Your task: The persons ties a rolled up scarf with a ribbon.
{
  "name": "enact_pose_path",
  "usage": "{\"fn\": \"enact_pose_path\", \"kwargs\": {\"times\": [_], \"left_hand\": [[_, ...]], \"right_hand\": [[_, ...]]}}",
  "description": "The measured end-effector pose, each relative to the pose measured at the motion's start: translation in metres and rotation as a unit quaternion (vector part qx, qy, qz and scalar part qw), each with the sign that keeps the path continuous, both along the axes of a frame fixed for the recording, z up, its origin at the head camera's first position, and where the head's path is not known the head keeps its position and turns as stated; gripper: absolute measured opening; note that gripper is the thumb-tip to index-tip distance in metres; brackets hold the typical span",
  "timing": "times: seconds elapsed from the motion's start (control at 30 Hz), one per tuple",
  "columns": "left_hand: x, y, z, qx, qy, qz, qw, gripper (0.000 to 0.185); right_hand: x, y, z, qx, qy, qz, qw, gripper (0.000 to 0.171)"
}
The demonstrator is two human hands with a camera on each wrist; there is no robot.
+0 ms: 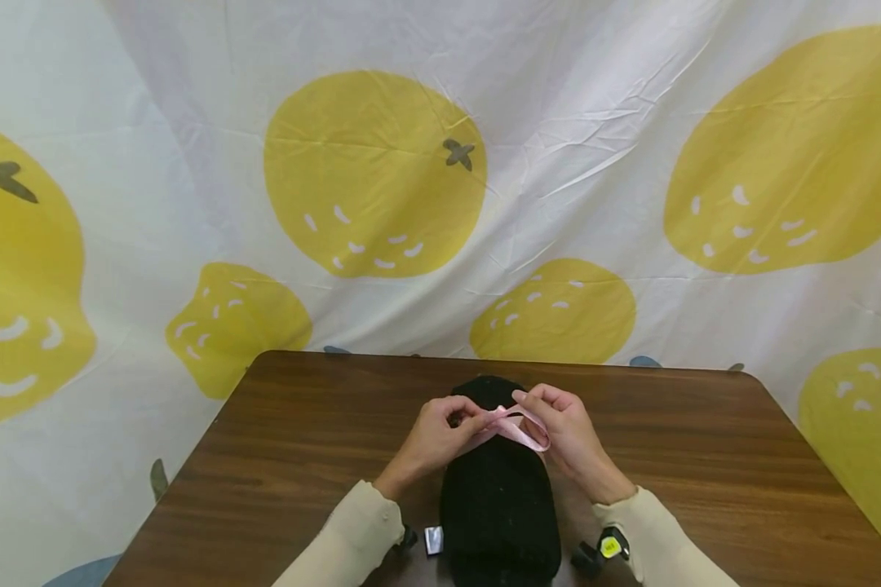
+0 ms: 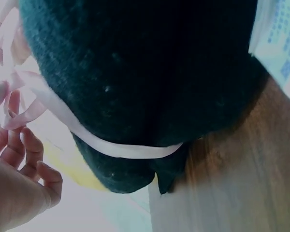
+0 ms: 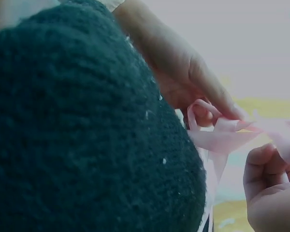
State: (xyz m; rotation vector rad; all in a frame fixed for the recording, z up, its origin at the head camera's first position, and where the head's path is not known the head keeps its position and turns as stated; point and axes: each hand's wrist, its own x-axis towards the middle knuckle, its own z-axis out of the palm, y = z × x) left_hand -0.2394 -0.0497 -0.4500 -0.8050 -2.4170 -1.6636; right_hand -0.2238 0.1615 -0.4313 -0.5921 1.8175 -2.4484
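A long black plush, fuzzy in texture (image 1: pixel 499 505), lies on the table with a pink ribbon (image 1: pixel 524 439) wrapped around its narrower far part. In the left wrist view the ribbon (image 2: pixel 121 149) runs as a band across the plush (image 2: pixel 150 72). Above the plush, my left hand (image 1: pixel 440 428) pinches the ribbon between thumb and forefinger, where its strands cross. My right hand (image 1: pixel 568 432) holds a loop of the same ribbon, fingers curled. Both hands meet close together in the right wrist view, with ribbon loops (image 3: pixel 222 137) stretched between the fingertips.
A white tag (image 1: pixel 434 540) sticks out from the plush's left side. The brown wooden table (image 1: pixel 301 456) ends at a back edge against a white curtain (image 1: pixel 191 122) printed with yellow fruit. Dark devices sit at both wrists, the right one bearing a yellow label (image 1: pixel 611 546).
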Motion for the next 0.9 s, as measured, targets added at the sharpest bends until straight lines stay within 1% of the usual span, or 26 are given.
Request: {"fn": "enact_pose_path", "kwargs": {"times": [0.1,0.23,0.33,0.47,0.6,0.73,0.83,0.9], "left_hand": [[0.000,-0.003,0.002,-0.012,0.005,-0.003,0.9999,0.016],[-0.001,-0.009,0.006,-0.052,0.016,-0.004,0.9985,0.016],[-0.002,-0.015,0.011,-0.079,0.018,-0.013,0.9966,0.017],[-0.003,-0.023,0.018,-0.095,0.018,-0.032,0.9947,0.021],[-0.004,-0.029,0.019,-0.087,0.012,-0.042,0.9952,0.023],[-0.003,-0.033,0.021,-0.055,-0.003,-0.061,0.9966,0.022],[-0.003,-0.033,0.022,-0.018,-0.019,-0.084,0.9961,0.022],[-0.004,-0.033,0.022,0.006,-0.037,-0.097,0.9946,0.023]], "right_hand": [[0.000,0.002,0.002,0.028,-0.008,-0.012,1.000,0.024],[0.000,0.006,0.004,0.064,-0.013,-0.017,0.998,0.022],[0.001,0.009,0.006,0.072,-0.012,-0.010,0.997,0.022],[0.000,0.013,0.007,0.083,-0.009,-0.005,0.997,0.023],[-0.001,0.018,0.008,0.098,-0.003,0.001,0.995,0.020],[0.000,0.021,0.010,0.104,0.014,-0.009,0.994,0.018],[0.001,0.022,0.011,0.089,0.029,-0.026,0.995,0.018],[0.000,0.021,0.011,0.069,0.037,-0.031,0.996,0.018]]}}
